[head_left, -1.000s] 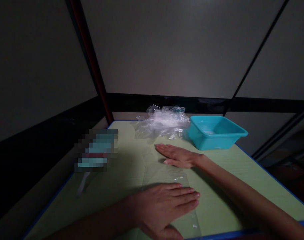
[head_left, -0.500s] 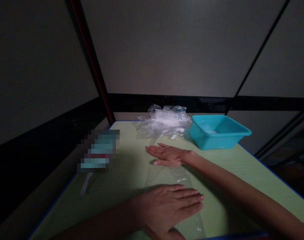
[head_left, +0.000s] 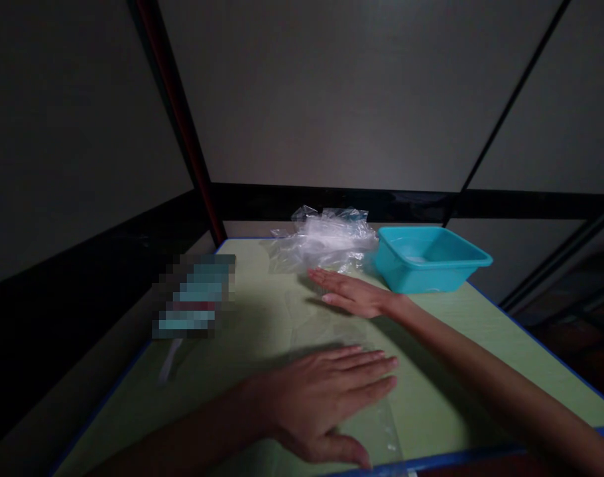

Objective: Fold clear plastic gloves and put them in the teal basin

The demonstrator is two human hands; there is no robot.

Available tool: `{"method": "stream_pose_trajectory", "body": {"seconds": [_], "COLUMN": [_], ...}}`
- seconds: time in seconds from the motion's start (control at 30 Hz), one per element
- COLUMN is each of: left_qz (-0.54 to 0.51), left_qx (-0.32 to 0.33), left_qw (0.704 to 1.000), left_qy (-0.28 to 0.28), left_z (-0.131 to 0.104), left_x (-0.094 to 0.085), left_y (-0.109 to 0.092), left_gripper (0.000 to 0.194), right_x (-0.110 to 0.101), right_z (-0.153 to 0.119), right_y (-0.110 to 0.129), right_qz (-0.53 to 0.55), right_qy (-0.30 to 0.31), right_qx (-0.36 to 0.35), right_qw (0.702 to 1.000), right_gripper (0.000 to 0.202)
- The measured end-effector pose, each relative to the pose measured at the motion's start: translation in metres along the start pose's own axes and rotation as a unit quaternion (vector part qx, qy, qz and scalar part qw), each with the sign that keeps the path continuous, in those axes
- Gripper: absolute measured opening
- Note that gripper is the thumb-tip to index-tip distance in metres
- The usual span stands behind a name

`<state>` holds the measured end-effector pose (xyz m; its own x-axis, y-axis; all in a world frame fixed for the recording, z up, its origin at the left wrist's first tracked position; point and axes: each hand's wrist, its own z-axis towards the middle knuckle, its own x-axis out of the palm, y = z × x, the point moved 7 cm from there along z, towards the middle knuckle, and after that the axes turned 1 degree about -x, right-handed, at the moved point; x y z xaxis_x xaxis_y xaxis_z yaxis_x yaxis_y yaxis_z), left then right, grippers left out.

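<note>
A clear plastic bag (head_left: 384, 424) lies flat on the pale green table, its near end at the front edge. Over its near part is my left hand (head_left: 326, 401), palm down with fingers stretched out and thumb apart. My right hand (head_left: 354, 295) hovers low near the far end of the bag, fingers straight and a shadow beneath it. Neither hand grips anything. Whether the left palm touches the plastic I cannot tell.
A heap of crumpled clear plastic bags (head_left: 331, 238) sits at the table's far edge. Right of it stands a turquoise basin (head_left: 431, 275). A pixelated item (head_left: 195, 298) lies at the left, with a whitish strip (head_left: 170, 361) beside it. A wall rises behind.
My right hand has lifted off the bag and shifted away from me and slightly right. My left hand has moved slightly forward, and its thumb now shows more fully.
</note>
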<state>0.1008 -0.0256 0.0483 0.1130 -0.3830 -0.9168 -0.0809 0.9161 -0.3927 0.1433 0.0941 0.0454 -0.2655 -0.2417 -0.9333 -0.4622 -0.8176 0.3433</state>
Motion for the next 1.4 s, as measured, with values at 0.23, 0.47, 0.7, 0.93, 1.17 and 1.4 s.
{"method": "stream_pose_trajectory", "body": {"seconds": [0.23, 0.47, 0.7, 0.93, 1.17, 1.4], "left_qz": [0.095, 0.112, 0.112, -0.153, -0.609, -0.729], "left_qx": [-0.094, -0.133, -0.157, -0.146, -0.051, -0.082], "left_qw": [0.990, 0.983, 0.980, 0.959, 0.770, 0.662], "left_qy": [-0.053, -0.065, -0.050, -0.191, -0.184, -0.156], "left_z": [-0.016, -0.025, -0.030, -0.034, -0.024, -0.024], "left_x": [-0.022, -0.009, 0.004, -0.022, -0.023, 0.003], "left_y": [0.047, 0.072, 0.081, 0.086, 0.089, 0.102], "left_gripper": [0.054, 0.056, 0.058, 0.056, 0.075, 0.071], "right_x": [0.003, 0.021, 0.038, -0.002, 0.012, 0.042], "right_z": [-0.060, -0.068, -0.065, -0.064, -0.045, -0.045], "right_y": [-0.002, 0.022, 0.040, 0.039, 0.022, 0.011], "right_qz": [0.035, -0.012, -0.005, 0.313, 0.614, 0.628], "right_qy": [-0.051, -0.036, 0.022, -0.129, -0.159, -0.102], "right_qx": [0.069, 0.083, 0.050, 0.015, 0.019, 0.043], "right_qw": [0.996, 0.996, 0.999, 0.941, 0.773, 0.770], "right_gripper": [0.053, 0.061, 0.073, 0.054, 0.044, 0.044]}}
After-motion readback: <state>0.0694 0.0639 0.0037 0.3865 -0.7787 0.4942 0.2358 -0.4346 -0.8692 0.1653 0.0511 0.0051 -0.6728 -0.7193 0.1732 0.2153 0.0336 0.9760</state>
